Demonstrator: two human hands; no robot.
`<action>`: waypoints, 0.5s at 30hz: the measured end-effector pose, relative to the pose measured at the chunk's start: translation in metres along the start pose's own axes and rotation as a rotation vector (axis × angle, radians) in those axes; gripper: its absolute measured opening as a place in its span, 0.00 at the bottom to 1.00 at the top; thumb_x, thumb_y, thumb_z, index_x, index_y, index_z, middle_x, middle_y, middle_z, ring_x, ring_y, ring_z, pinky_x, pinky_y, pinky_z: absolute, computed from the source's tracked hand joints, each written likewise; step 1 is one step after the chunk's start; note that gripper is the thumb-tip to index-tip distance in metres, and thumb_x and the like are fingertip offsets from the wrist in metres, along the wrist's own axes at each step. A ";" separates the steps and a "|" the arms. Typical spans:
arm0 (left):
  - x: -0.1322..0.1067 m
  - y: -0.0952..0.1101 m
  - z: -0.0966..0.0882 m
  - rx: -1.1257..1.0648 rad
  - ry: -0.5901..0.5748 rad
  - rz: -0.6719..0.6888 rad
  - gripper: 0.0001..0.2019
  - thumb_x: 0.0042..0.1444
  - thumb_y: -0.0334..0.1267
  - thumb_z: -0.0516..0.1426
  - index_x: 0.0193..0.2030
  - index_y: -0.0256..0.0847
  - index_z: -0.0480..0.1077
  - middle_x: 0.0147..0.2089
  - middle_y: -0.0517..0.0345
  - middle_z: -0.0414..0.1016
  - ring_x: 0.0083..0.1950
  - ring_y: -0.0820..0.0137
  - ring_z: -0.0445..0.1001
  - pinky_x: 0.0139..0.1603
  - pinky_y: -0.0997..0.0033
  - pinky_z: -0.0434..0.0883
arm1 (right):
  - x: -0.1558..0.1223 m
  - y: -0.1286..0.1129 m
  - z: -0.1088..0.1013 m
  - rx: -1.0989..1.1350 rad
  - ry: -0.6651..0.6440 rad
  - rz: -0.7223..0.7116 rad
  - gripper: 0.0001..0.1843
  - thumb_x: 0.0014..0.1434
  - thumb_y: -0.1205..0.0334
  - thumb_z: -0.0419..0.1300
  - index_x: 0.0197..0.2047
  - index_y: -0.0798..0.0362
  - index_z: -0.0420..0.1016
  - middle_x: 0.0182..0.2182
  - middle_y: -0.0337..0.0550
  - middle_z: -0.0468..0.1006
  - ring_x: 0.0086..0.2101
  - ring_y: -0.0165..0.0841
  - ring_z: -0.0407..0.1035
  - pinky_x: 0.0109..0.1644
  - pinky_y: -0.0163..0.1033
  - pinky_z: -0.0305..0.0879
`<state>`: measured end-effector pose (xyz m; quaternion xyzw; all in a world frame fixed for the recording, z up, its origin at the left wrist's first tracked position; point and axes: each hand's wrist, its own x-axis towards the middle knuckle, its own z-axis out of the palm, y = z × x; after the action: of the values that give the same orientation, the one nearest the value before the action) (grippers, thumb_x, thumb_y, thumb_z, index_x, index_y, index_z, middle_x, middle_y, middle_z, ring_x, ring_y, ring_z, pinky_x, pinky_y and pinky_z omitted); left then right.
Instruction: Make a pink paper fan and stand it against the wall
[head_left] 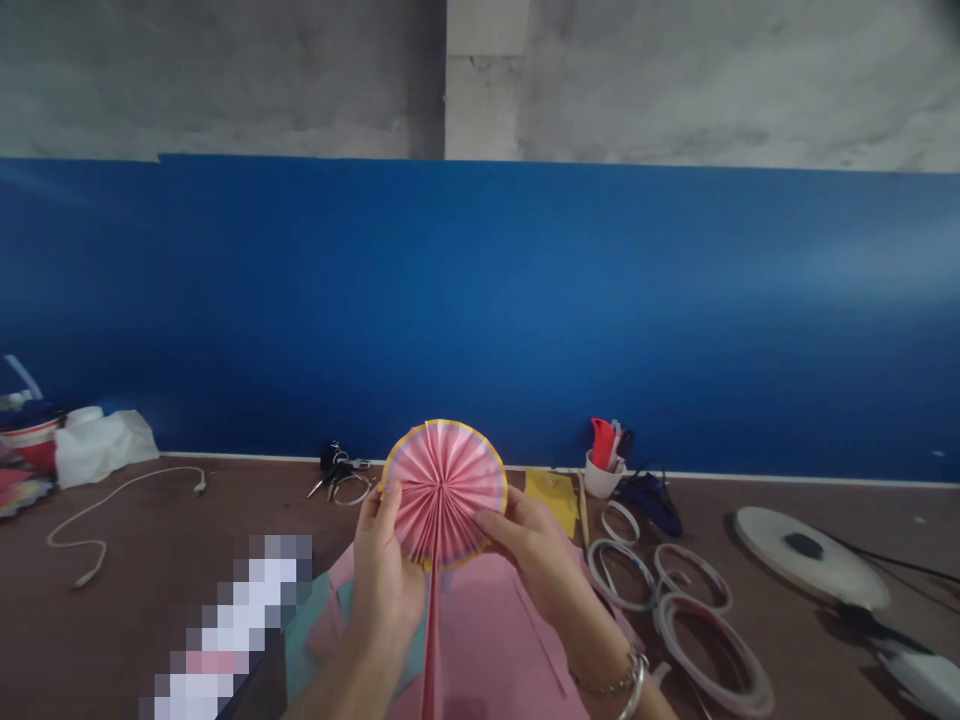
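Observation:
A round pink pleated paper fan (442,485) with a yellow and lilac rim is held up in front of me, spread into a full circle. A long narrow pink strip, like a handle, runs down from its centre. My left hand (386,560) grips the fan's left edge, thumb on the front. On the right edge, my right hand (529,540) pinches the pleats with its thumb on the face; the other fingers are mostly hidden behind. Beneath both hands lie pink paper sheets (495,630) and a light blue sheet (300,640).
Rolls of tape (712,650) lie right of the paper, near a white cup (602,478) of pens and a yellow sheet (553,500). Keys (337,475) and a white cable (105,500) are left. A white round device (810,550) sits far right. A blue partition (480,300) stands behind.

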<state>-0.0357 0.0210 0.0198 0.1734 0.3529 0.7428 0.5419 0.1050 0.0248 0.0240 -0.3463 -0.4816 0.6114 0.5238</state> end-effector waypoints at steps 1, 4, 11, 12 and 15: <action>0.000 0.000 0.000 0.008 0.005 -0.008 0.17 0.46 0.46 0.65 0.41 0.45 0.69 0.35 0.63 0.76 0.31 0.71 0.76 0.30 0.73 0.69 | 0.000 0.001 0.002 0.003 -0.016 0.009 0.20 0.48 0.56 0.67 0.43 0.55 0.72 0.34 0.43 0.78 0.32 0.33 0.71 0.39 0.40 0.68; 0.002 0.003 0.000 0.004 -0.011 -0.004 0.17 0.46 0.46 0.65 0.42 0.45 0.69 0.35 0.63 0.76 0.31 0.71 0.75 0.30 0.73 0.69 | -0.001 0.002 0.004 -0.017 -0.014 0.017 0.21 0.48 0.53 0.66 0.43 0.54 0.72 0.36 0.44 0.78 0.34 0.34 0.71 0.39 0.40 0.68; 0.013 0.010 0.000 0.001 0.017 0.105 0.15 0.44 0.44 0.66 0.35 0.42 0.68 0.31 0.65 0.74 0.29 0.73 0.73 0.31 0.74 0.68 | -0.004 -0.001 0.000 -0.369 -0.201 0.149 0.18 0.54 0.48 0.59 0.39 0.55 0.72 0.32 0.43 0.75 0.33 0.34 0.71 0.38 0.38 0.65; 0.015 0.010 -0.001 0.003 0.031 0.133 0.15 0.44 0.45 0.65 0.35 0.42 0.68 0.31 0.65 0.74 0.30 0.73 0.73 0.31 0.74 0.68 | -0.006 0.000 0.001 -0.483 -0.256 0.152 0.17 0.54 0.48 0.59 0.39 0.55 0.72 0.31 0.42 0.75 0.34 0.34 0.70 0.37 0.38 0.64; 0.022 0.008 -0.004 -0.009 0.061 0.198 0.16 0.43 0.45 0.66 0.35 0.41 0.67 0.31 0.64 0.74 0.30 0.73 0.73 0.32 0.73 0.69 | -0.013 0.009 0.009 -0.792 -0.298 0.129 0.13 0.56 0.52 0.57 0.38 0.54 0.71 0.32 0.40 0.74 0.33 0.33 0.67 0.37 0.36 0.61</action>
<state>-0.0517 0.0388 0.0194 0.1821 0.3470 0.7994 0.4554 0.0966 0.0098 0.0169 -0.4578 -0.7269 0.4543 0.2357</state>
